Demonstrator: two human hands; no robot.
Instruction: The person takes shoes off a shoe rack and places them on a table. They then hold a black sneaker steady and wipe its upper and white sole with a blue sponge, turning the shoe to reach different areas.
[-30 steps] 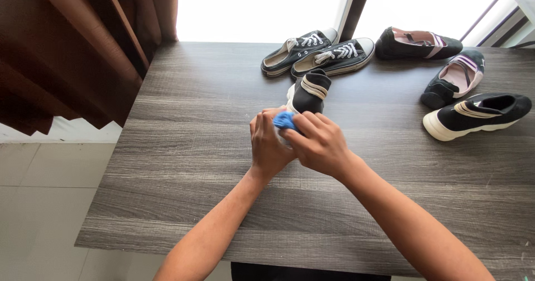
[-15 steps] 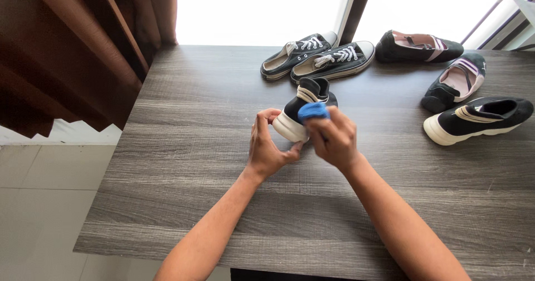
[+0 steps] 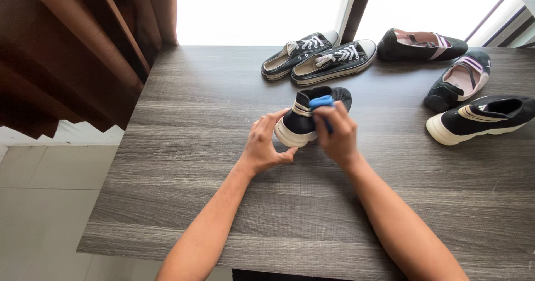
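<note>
shoe: we've got a black slip-on shoe [image 3: 304,119] with a white sole sitting near the middle of the grey wood table [image 3: 184,164], heel end toward us, toe pointing at the window.
left hand: our left hand [image 3: 262,147] is half open, fingers spread and curled, fingertips on the heel and white sole on the shoe's left side, thumb down by the table. More steadying than squeezing, as far as we can see.
right hand: our right hand [image 3: 337,136] is closed around a blue cloth [image 3: 321,101], pressing it on the top edge of the shoe at the heel opening.
in the way: the right hand covers the shoe's right side, so we can't see that part.
further out: a pair of dark lace-up sneakers [image 3: 320,58] just behind the shoe, well clear of it.
right side: a black flat shoe with a pink lining [image 3: 421,44], another one [image 3: 460,80] nearer, and a black shoe with a white sole [image 3: 482,118], all apart from our hands.
left: brown curtain [image 3: 83,47] hanging past the table edge, tiled floor [image 3: 39,203] below.
</note>
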